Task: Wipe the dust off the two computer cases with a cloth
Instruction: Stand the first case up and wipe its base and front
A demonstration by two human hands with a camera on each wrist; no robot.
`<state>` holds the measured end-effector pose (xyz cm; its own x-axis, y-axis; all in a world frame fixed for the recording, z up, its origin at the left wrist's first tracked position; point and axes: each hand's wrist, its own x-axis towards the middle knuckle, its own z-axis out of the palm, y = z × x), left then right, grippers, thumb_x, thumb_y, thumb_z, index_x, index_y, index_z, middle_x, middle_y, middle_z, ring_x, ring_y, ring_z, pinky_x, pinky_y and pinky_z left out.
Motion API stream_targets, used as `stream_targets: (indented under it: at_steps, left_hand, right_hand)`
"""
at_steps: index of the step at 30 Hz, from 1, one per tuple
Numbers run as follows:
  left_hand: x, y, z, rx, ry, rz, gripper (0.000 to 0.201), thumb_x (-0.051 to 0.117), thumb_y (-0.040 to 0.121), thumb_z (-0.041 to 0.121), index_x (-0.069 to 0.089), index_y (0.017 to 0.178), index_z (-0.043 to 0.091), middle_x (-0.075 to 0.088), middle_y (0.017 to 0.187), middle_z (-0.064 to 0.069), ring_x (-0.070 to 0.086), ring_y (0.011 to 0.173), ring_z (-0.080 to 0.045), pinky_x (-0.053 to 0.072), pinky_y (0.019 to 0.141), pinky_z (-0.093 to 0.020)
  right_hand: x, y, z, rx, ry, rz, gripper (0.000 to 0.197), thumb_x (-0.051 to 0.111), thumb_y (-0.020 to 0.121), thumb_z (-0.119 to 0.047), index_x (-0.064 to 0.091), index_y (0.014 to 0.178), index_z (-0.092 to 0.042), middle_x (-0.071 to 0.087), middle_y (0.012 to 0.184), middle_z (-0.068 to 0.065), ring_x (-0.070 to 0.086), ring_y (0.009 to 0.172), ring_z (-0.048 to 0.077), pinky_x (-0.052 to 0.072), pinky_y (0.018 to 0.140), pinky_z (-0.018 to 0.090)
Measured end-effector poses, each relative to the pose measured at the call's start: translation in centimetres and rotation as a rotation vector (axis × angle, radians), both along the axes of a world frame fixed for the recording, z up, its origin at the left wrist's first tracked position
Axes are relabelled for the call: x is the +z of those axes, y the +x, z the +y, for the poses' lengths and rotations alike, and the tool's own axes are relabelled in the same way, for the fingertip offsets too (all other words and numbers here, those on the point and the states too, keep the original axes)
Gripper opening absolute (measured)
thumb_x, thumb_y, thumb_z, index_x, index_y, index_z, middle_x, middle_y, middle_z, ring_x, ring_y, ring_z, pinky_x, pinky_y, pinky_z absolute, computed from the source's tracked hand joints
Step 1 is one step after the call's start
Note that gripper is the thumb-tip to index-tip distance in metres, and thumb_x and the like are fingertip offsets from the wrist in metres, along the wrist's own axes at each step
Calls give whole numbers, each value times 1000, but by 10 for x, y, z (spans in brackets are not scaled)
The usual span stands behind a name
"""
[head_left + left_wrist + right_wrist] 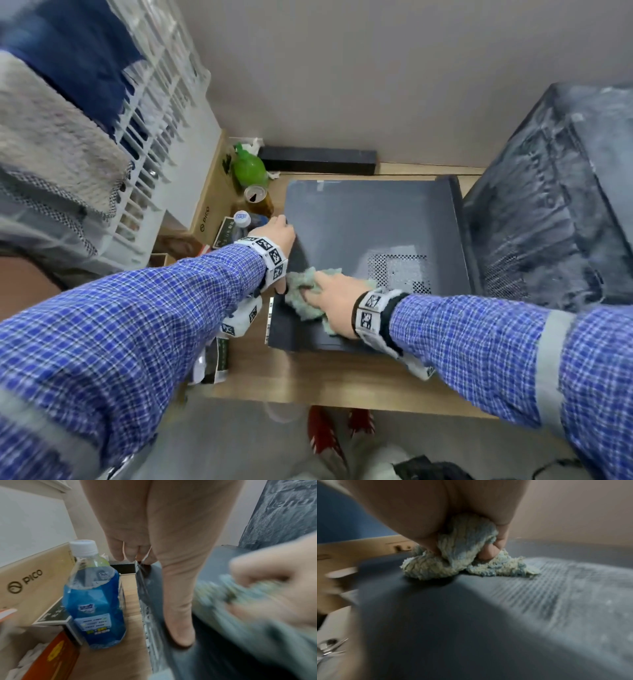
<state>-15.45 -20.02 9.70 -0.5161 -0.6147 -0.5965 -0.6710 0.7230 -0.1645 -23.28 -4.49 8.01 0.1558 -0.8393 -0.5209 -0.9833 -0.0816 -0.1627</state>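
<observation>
Fingers (488,553) of the right hand (330,301) bunch a nubby cloth (462,561) on the flat, smooth case (359,226)

Showing a matt, smooth dark-grey metal panel on the flat computer case (370,219), perforated mesh dulled by pale dust. Looking rough and nubby: the looped terry cloth (462,555). Gleaming faintly: the wood-grain bench (325,380), the glossy clear plastic bottle (96,596).
</observation>
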Motion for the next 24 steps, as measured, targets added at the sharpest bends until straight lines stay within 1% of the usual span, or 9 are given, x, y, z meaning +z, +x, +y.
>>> stream_targets:
  at_steps: [2, 4, 7, 9, 11, 14, 18, 20, 24]
  left_hand:
    - [4, 11, 2, 11, 2, 31, 120, 97, 49, 43, 35, 146, 7, 31, 149, -9, 39, 138, -27, 47, 104, -43]
    - [4, 21, 6, -35, 19, 54, 117, 93, 53, 50, 35, 146, 10, 31, 151, -7, 43, 135, -26, 48, 103, -42]
    - [2, 35, 17, -52, 36, 101, 94, 86, 62, 42, 37, 137, 11, 36, 140, -2, 57, 114, -25, 56, 82, -42]
    - [1, 44, 24, 25, 50, 83, 84, 85, 64, 32, 36, 129, 12, 43, 131, -5, 62, 100, -27, 58, 75, -43]
    - [-1, 52, 28, 121, 90, 69, 91, 84, 66, 29, 29, 137, 11, 46, 132, -10, 63, 103, -29, 59, 80, -44]
    - [-3, 66, 38, 188, 115, 59, 122, 84, 71, 35, 1, 155, 5, 38, 148, -14, 55, 123, -32, 55, 92, -45]
    - [-7, 78, 47, 243, 110, 91, 127, 88, 66, 38, 2, 154, 4, 43, 143, -17, 57, 121, -34, 55, 93, -46]
    - [-10, 80, 47, 232, 108, 83, 116, 86, 65, 33, 12, 149, 3, 48, 136, -17, 58, 117, -33, 55, 91, -45]
    - [-4, 76, 36, 168, 71, 42, 57, 74, 75, 19, 41, 120, 10, 54, 121, -13, 60, 107, -31, 54, 85, -42]
  right_hand:
    - [-3, 12, 15, 30, -18, -5, 60, 58, 86, -14, 38, 143, -23, 34, 131, 6, 51, 112, 31, 46, 77, 37]
    - [-5, 11, 18, 27, -20, -10, 68, 57, 87, -12, 30, 148, -25, 32, 134, 6, 49, 114, 30, 44, 75, 37]
    - [-1, 0, 17, 12, -10, 27, 78, 58, 86, -11, 20, 151, -30, 30, 137, 8, 50, 117, 31, 48, 81, 40]
    - [-2, -13, 10, -77, 6, 68, 86, 61, 83, -8, 15, 152, -31, 27, 140, 10, 49, 119, 34, 48, 87, 43]
    - [-3, -27, -8, -192, 33, 107, 90, 59, 81, -5, 12, 153, -32, 23, 141, 10, 49, 119, 38, 48, 90, 43]
    - [-4, -29, -46, -282, 23, 132, 83, 56, 84, -14, 12, 152, -33, 25, 136, 11, 52, 113, 42, 49, 92, 48]
    - [-3, -5, -75, -182, -21, 129, 76, 61, 83, -19, 26, 149, -30, 23, 144, 16, 50, 117, 41, 49, 94, 47]
    - [-8, 18, -71, -51, -33, 96, 74, 67, 78, -21, 35, 144, -28, 27, 141, 12, 47, 119, 37, 49, 93, 45]
    - [-36, 58, -41, 162, 72, 98, 70, 77, 60, -46, 50, 125, -41, 33, 131, -2, 45, 118, 32, 51, 80, 55]
